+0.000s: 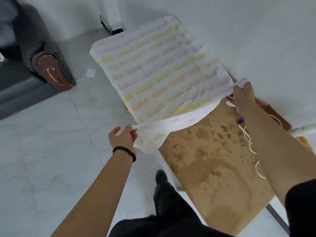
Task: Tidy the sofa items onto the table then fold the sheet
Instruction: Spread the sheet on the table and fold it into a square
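We see a sheet (162, 74) with soft yellow, pink and orange stripes. It lies spread over the far end of a brown table (213, 168) that has dark stains on it. The near edge of the sheet is lifted off the table.

Our left hand (123, 136) pinches one near corner of the sheet between the thumb and the fingers. That corner is pulled out past the side of the table, over the white floor (42, 151). There is a dark bead bracelet (124, 151) on this wrist.

Our right hand (243, 98) holds the other near corner, at the right side of the table. Its fingers are curled round the cloth.

A thin white cord (243, 130) lies on the table, just beside our right arm. A small blue thing (241, 120) lies near it, too small to tell what it is.

A dark grey sofa (51, 71) with a brown arm end stands to the left, well apart from the table. A small bit of white paper (90, 73) lies on the floor between them. One black shoe (160, 176) stands beside the table.
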`<action>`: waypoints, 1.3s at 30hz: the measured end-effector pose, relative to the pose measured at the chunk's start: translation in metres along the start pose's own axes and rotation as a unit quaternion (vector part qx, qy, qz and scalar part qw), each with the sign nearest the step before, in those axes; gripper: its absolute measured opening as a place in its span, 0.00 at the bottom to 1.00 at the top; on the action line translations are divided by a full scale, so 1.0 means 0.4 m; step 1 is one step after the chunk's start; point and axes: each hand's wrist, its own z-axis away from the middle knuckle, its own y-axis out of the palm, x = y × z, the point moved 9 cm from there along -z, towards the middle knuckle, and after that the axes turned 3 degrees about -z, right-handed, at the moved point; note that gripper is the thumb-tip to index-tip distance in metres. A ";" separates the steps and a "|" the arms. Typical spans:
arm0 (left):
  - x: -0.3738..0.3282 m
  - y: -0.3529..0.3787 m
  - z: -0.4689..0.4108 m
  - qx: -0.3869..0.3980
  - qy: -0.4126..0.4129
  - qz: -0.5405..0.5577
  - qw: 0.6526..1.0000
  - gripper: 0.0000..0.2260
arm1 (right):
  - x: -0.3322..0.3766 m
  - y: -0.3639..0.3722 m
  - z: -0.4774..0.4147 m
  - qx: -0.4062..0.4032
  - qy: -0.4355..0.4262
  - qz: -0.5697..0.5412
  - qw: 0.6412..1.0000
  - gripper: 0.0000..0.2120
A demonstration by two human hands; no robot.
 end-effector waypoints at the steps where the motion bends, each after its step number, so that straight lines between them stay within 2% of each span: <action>1: -0.016 0.018 -0.032 -0.005 0.010 -0.021 1.000 0.10 | 0.000 0.020 -0.027 -0.001 -0.001 -0.002 1.000 0.18; 4: -0.073 0.084 -0.129 -0.017 0.019 -0.063 0.998 0.02 | 0.010 0.078 -0.122 -0.026 0.002 0.012 1.000 0.19; 7: -0.135 0.153 -0.209 -0.034 0.021 -0.113 0.993 0.06 | 0.049 0.134 -0.194 -0.068 0.018 0.085 0.994 0.25; 11: -0.216 0.271 -0.293 -0.023 0.028 -0.162 0.986 0.08 | 0.119 0.219 -0.282 -0.096 0.030 0.064 0.993 0.28; 17: -0.332 0.363 -0.469 -0.057 0.016 -0.172 0.983 0.05 | 0.249 0.411 -0.389 -0.051 -0.016 0.081 0.995 0.25; 19: -0.359 0.376 -0.548 -0.070 -0.003 -0.181 0.981 0.04 | 0.270 0.488 -0.419 -0.029 -0.031 0.097 0.994 0.24; 22: -0.391 0.388 -0.668 -0.090 -0.050 -0.175 0.979 0.05 | 0.300 0.611 -0.454 0.004 -0.037 0.130 0.991 0.18; 25: -0.421 0.414 -0.786 -0.081 -0.071 -0.205 0.973 0.04 | 0.325 0.733 -0.495 0.008 -0.033 0.171 0.985 0.28; 29: -0.453 0.456 -0.911 -0.069 -0.097 -0.266 0.957 0.08 | 0.356 0.874 -0.561 -0.036 -0.038 0.218 0.975 0.30; 31: -0.456 0.460 -0.965 -0.072 -0.122 -0.272 0.952 0.06 | 0.330 0.973 -0.604 0.005 -0.008 0.223 0.975 0.32; 33: -0.458 0.470 -1.006 -0.050 -0.121 -0.328 0.936 0.03 | 0.263 1.078 -0.625 0.103 0.052 0.247 0.962 0.38; 35: -0.479 0.489 -1.033 -0.026 -0.066 -0.420 0.905 0.04 | 0.212 1.139 -0.624 0.166 0.071 0.346 0.921 0.40; 36: -0.497 0.504 -1.039 -0.013 -0.024 -0.465 0.885 0.05 | 0.207 1.150 -0.621 0.170 0.058 0.384 0.906 0.39; 39: -0.528 0.565 -1.040 0.046 0.060 -0.533 0.843 0.11 | 0.232 1.130 -0.595 0.137 -0.004 0.412 0.901 0.32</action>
